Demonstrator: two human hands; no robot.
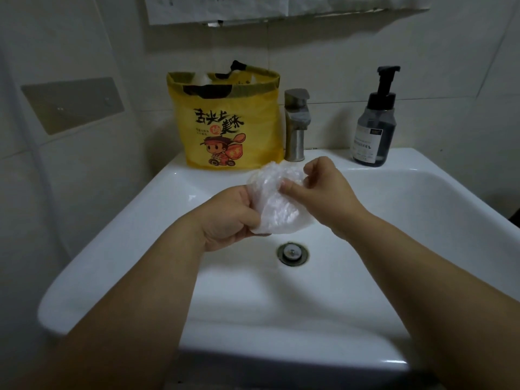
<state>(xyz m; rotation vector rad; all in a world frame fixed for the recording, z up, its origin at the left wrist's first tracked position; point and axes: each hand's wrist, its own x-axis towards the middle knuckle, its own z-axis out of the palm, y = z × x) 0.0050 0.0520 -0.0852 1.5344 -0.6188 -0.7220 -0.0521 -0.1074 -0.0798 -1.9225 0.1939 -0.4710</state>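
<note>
1. The crumpled clear plastic bag (278, 209) is held over the sink (422, 198), above the drain (292, 252), I'd guess so drips land in the bowl.
2. Left hand (228, 218) grips its lower edge with curled fingers (254, 212).
3. Right hand (323, 190) pinches the top, looks like it's teasing the bag open.
4. The bag is thin, wrinkly and whitish.

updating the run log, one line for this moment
left hand grips crumpled clear plastic bag | right hand pinches its top | above white ceramic sink
</note>
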